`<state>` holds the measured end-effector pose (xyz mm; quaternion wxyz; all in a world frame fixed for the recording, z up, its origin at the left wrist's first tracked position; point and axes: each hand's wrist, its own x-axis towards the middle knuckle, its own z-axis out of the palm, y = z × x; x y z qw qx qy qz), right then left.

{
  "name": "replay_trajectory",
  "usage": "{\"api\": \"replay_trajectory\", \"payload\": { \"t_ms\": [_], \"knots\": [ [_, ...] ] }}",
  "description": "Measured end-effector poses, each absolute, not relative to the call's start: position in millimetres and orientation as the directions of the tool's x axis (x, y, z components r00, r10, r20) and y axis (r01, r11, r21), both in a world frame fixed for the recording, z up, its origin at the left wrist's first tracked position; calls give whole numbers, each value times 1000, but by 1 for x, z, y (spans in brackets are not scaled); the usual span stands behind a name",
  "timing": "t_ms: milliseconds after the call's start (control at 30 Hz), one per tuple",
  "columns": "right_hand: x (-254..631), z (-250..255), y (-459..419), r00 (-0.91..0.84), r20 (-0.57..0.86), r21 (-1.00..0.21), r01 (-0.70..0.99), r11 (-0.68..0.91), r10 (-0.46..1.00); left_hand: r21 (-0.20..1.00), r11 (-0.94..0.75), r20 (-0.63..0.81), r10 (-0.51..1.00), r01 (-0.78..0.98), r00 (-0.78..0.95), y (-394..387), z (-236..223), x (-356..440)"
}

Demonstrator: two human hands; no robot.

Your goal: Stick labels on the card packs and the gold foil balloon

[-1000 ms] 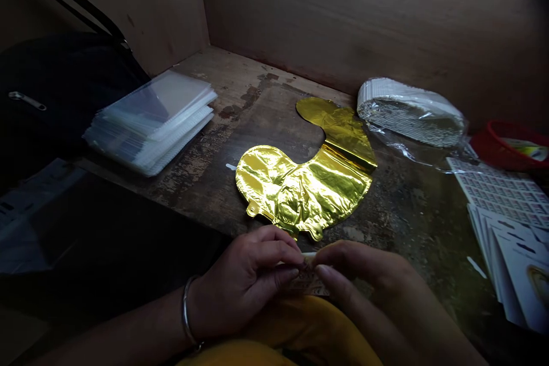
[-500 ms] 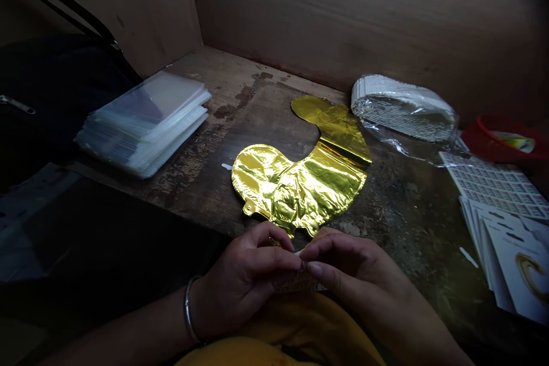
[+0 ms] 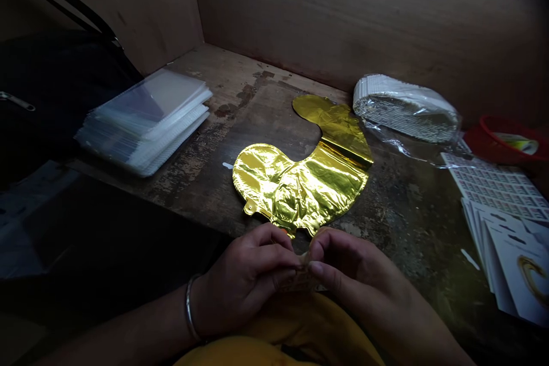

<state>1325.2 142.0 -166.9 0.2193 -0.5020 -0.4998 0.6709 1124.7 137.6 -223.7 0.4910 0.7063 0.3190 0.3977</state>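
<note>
Left hand and right hand pinched a small printed piece at six o'clock, where an orange speck showed, unseen a second earlier. One gold foil balloon lay unmoved at center on a scuffed wooden tabletop below two panel walls. One clear-sleeve stack sat at ten, one wrapped white bundle at two, one red basket at three.
</note>
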Motion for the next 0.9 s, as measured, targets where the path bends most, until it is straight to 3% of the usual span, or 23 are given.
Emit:
{"api": "replay_trajectory", "payload": {
  "t_ms": [133, 233, 400, 667, 900],
  "knots": [
    [1327, -166, 143, -323, -408, -911, 209, -356, 854, 951, -303, 240, 851, 64, 468, 138, -227, 1125],
    [1332, -166, 146, -208, -315, -912, 337, -234, 926, 957, -282, 222, 861, 66, 457, 138, -228, 1125],
    [1332, -162, 148, -347, -265, -826, 563, -26, 900, 962, -261, 195, 857, 77, 477, 138, -227, 1124],
    [1324, -166, 149, -335, -297, -823, 565, -62, 894, 958, -276, 208, 854, 76, 477, 138, -224, 1125],
    [1324, -164, 148, -380, -204, -845, 533, 34, 902, 957, -268, 184, 853, 109, 489, 140, -225, 1123]
  ]
}}
